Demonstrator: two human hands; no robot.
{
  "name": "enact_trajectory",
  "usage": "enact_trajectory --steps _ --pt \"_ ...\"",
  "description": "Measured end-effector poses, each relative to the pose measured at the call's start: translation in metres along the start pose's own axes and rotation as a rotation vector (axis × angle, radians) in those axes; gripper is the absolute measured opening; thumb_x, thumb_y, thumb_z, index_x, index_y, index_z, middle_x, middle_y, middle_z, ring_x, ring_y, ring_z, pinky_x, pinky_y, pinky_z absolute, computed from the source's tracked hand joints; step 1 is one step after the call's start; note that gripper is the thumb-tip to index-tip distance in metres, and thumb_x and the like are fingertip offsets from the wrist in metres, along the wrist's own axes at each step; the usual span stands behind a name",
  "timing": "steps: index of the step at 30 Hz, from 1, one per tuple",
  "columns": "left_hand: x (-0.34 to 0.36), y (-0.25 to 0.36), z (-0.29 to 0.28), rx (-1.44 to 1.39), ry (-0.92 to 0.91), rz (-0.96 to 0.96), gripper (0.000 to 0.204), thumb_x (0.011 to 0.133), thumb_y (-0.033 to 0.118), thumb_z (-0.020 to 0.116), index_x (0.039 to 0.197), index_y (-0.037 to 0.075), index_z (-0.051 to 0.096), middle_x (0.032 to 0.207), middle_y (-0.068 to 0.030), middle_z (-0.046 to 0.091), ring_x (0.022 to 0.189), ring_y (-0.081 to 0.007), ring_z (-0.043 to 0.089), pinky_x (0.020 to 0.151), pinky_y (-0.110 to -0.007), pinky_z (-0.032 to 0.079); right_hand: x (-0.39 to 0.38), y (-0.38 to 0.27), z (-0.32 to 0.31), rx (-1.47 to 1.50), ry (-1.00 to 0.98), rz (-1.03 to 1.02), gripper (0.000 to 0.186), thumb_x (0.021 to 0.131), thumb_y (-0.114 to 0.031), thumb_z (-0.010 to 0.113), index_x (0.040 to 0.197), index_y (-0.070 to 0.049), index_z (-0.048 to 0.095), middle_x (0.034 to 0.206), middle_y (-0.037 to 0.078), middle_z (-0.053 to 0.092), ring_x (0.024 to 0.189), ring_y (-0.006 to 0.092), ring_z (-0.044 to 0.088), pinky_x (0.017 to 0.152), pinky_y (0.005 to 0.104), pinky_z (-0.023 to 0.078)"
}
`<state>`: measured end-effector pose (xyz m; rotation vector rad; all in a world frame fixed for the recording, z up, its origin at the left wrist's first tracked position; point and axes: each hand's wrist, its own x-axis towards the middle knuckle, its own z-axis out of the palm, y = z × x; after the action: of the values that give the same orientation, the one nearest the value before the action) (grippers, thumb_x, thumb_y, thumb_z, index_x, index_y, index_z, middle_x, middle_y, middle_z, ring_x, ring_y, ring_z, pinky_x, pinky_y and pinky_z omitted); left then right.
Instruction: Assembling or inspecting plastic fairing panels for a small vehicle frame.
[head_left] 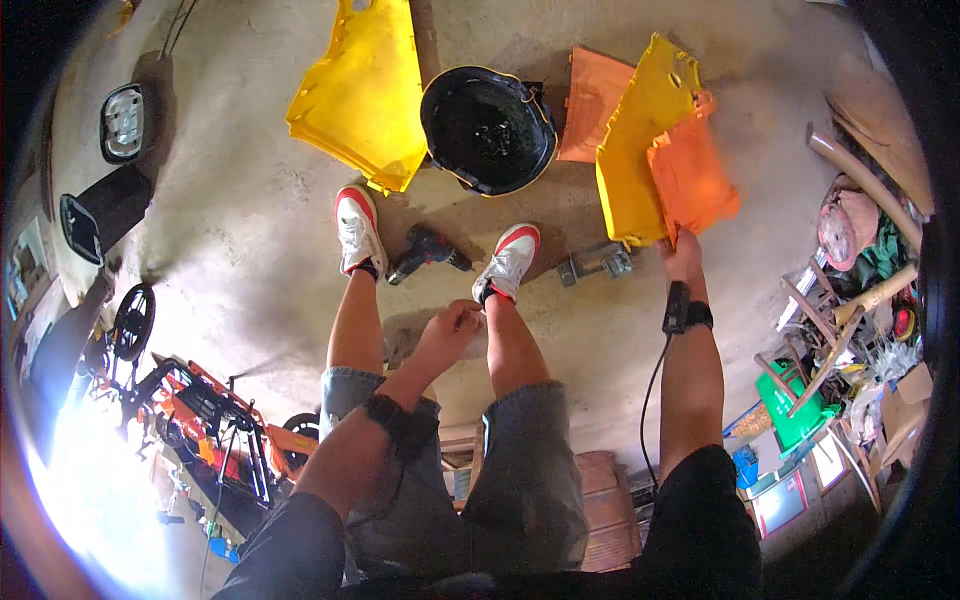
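Note:
My right hand (683, 256) grips the lower edge of an orange plastic panel (692, 172), its fingers partly hidden. That panel overlaps a large yellow plastic panel (628, 150), and another orange panel (592, 105) lies on the floor behind them. My left hand (447, 335) is closed in front of my right shin, its fingers curled together; whatever they may hold is too small to tell. Between my shoes lies a dark cordless drill (425, 252). Beyond it stands a black bucket (487, 170) with small bits at its bottom. A second yellow panel (365, 100) lies left of the bucket.
A metal bracket (597, 262) lies right of my right shoe (512, 258). At left are a black-and-orange vehicle frame (225, 420), a wheel (134, 322) and dark parts (122, 124). Wooden stools (825, 340), a green container (795, 405) and clutter line the right.

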<state>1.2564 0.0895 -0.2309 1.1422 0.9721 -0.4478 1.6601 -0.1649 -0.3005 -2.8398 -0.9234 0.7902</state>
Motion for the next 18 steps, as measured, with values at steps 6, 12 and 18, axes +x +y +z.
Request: enact_trajectory --steps 6,12,18 --pt "0.006 0.049 -0.006 -0.309 -0.019 0.039 0.033 0.099 0.022 0.051 0.125 0.001 0.05 0.104 -0.006 0.062 0.097 -0.0126 0.057 0.086 -0.029 0.046 -0.108 -0.032 -0.048 0.164 -0.068 0.012 0.046 0.085 -0.014 0.063 0.124 0.007 0.051 0.116 0.021 0.06 0.104 0.031 0.06 0.086 0.0357 0.05" --pt "-0.005 0.14 0.024 -0.768 -0.246 0.033 0.068 0.097 0.053 0.04 0.144 0.006 0.031 0.143 -0.0122 0.041 0.127 -0.0219 0.044 0.103 -0.035 0.039 -0.231 -0.017 -0.062 1.096 -0.19 0.614 0.023 0.091 -0.008 0.051 0.111 0.002 0.057 0.1 0.011 0.064 0.091 0.0215 0.061 0.08 0.0332 0.05" --pt "-0.088 0.162 -0.032 -0.875 -0.127 0.299 0.071 0.095 0.05 0.049 0.147 0.008 0.024 0.145 -0.0092 0.038 0.132 -0.0247 0.039 0.108 -0.041 0.034 -0.2 -0.177 -0.103 1.332 -0.161 0.585 0.018 0.092 -0.01 0.055 0.104 0.002 0.061 0.093 0.005 0.064 0.081 0.0135 0.061 0.069 0.0291 0.052"
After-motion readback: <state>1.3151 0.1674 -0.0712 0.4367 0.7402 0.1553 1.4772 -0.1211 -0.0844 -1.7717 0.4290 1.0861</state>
